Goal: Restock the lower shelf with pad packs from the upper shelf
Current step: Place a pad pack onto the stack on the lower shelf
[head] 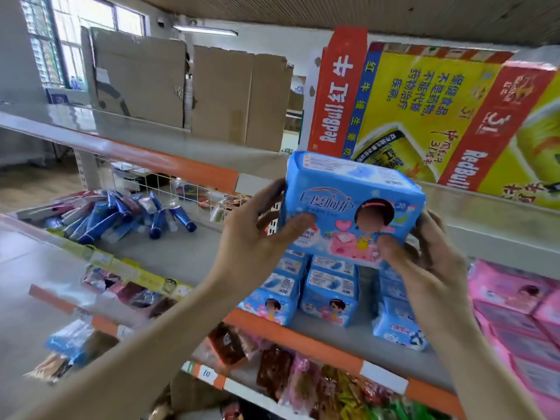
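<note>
left grip (257,237) clasping blue pad pack (351,204) | right grip (424,259) pinching its other end | hovering above stacked packs (330,295)

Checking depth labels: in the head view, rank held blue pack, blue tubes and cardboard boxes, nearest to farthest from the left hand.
From the left hand:
1. Held blue pack, gripped.
2. Blue tubes, left, mid shelf.
3. Cardboard boxes, top shelf.

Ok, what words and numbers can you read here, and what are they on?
"RedBull" and "红牛": sideways on the tall red carton.
"RedBull": on the right red carton.
"20": on the blue pad pack held up.
The shelf price tags and the packs' small print: too blurred to read.
</note>
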